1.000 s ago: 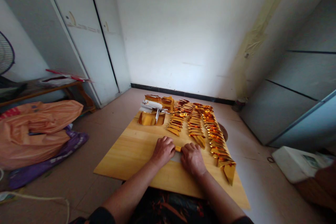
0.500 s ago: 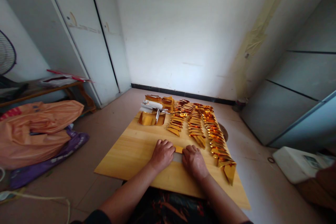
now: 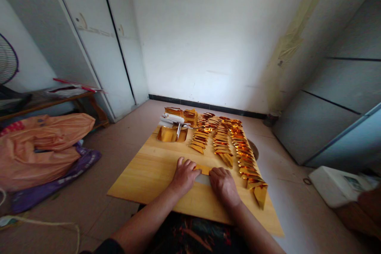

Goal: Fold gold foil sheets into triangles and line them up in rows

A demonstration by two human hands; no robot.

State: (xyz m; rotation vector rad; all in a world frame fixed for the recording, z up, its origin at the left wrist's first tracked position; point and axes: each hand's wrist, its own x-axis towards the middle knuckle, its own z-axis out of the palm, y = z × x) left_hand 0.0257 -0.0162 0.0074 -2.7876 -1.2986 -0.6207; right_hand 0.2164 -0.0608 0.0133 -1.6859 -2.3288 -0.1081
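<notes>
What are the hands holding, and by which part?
A gold foil sheet, pressed on the wooden board: left hand on its left end, right hand on its right end, middle showing between.

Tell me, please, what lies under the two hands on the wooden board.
A piece of gold paper lies flat on the board, showing between the left hand and right hand. Both hands cover its ends, so its full shape is hidden.

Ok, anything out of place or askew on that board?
Only one thing: the nearest folded gold piece in the right-hand row points toward the wooden board's edge, out of line with the rest. The left hand and right hand press a gold sheet; nothing spilled.
</notes>
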